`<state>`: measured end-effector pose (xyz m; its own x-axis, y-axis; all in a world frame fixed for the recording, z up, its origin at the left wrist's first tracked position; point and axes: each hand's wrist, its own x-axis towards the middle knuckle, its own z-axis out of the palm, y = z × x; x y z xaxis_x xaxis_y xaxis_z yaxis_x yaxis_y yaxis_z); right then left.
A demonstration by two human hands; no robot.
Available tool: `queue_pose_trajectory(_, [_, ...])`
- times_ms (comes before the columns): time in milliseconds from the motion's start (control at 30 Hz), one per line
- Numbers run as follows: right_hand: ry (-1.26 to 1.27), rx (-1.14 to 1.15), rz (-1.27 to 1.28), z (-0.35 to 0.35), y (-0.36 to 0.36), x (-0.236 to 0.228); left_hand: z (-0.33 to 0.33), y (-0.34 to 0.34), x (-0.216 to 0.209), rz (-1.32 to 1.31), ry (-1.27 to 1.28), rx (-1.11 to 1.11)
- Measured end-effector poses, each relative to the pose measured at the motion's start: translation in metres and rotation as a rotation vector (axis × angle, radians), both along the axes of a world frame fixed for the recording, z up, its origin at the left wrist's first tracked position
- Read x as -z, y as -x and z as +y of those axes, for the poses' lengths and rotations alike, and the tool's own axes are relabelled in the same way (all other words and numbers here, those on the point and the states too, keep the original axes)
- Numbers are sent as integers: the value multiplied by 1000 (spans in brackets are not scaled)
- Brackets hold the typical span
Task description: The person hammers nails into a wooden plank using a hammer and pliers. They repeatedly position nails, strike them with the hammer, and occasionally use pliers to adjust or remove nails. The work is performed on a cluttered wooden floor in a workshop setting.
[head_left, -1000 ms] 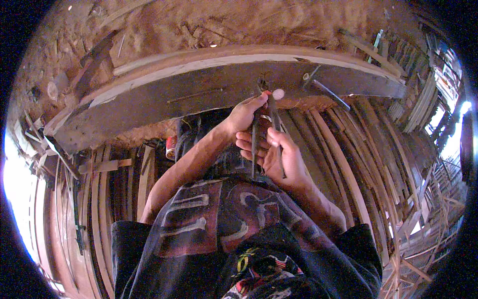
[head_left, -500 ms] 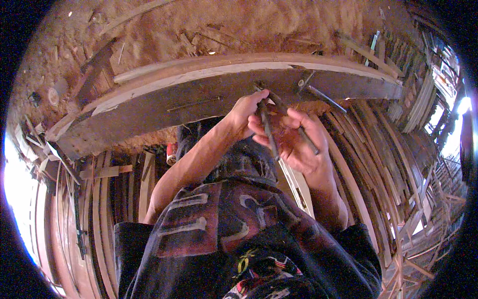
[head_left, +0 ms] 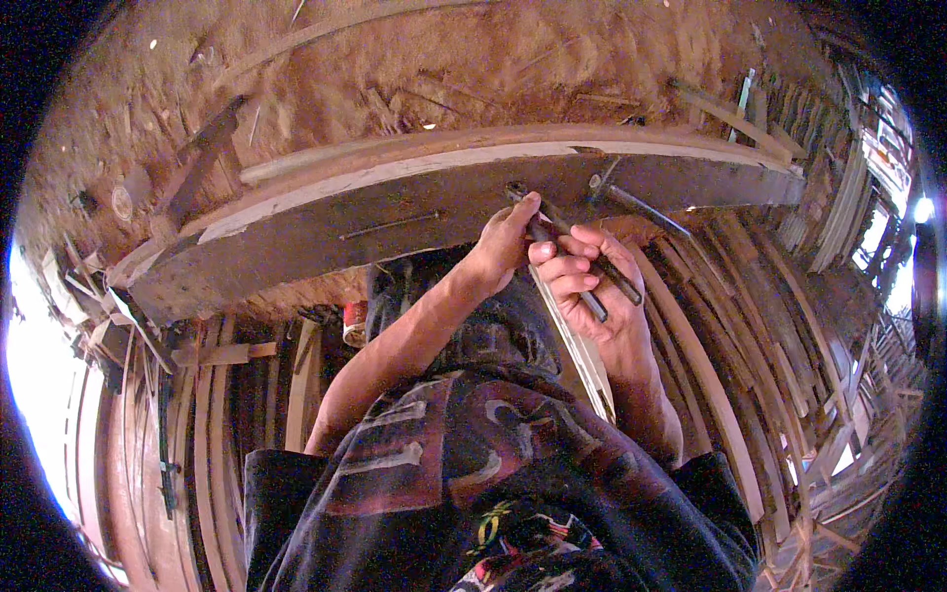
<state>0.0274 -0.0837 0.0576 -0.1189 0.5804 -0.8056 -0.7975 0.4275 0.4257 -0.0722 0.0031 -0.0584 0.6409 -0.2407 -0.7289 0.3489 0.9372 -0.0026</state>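
Observation:
A pair of dark metal pincers (head_left: 623, 284) is held over the dark plank in front of me, its jaws pointing away and its two long handles toward me. My left hand (head_left: 503, 245) is closed around the pincers near the jaws, thumb lying along the top. The fingers of my right hand (head_left: 618, 318) are curled about the handles. Whether anything sits between the jaws is too small to tell. Right of the jaws, a hammer-like tool (head_left: 646, 210) with a shiny handle lies on the plank (head_left: 286, 229). A thin metal rod (head_left: 390, 226) rests on it farther left.
Beyond the plank, brown sawdust (head_left: 345, 59) covers the ground, with wood scraps scattered in it. Long wooden strips (head_left: 725, 345) lie to the right, and more strips (head_left: 202, 434) to the left. A red and white can (head_left: 355, 324) stands beside my left forearm.
My right hand's fingers have closed round the pincers' handles, which were spread apart and are now nearer together. My left hand keeps its hold near the jaws. The view has shifted slightly.

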Motion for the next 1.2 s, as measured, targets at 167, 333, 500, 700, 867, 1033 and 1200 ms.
queue_pose_trajectory(167, [-72,-64,-70,-34,16,6,-25,9,14,-106,-181,-2])
queue_pose_trajectory(333, [-6,-574,-413,-80,30,29,-40,13,13,-65,-284,12])
queue_pose_trajectory(500, [-100,-913,-725,-117,29,28,-31,20,-8,67,-627,-66])
queue_pose_trajectory(700, [-250,-1164,-948,-131,6,13,-8,11,-35,28,-945,-17])
queue_pose_trajectory(867, [-179,-1145,-1211,-154,-5,19,1,-1,-30,40,-1039,-240])
queue_pose_trajectory(1033, [-8,-1231,-1404,-175,-51,2,31,-24,-74,92,-1678,-132])
queue_pose_trajectory(1200, [633,-1862,-2137,-211,-120,16,41,30,-35,322,-2134,437])
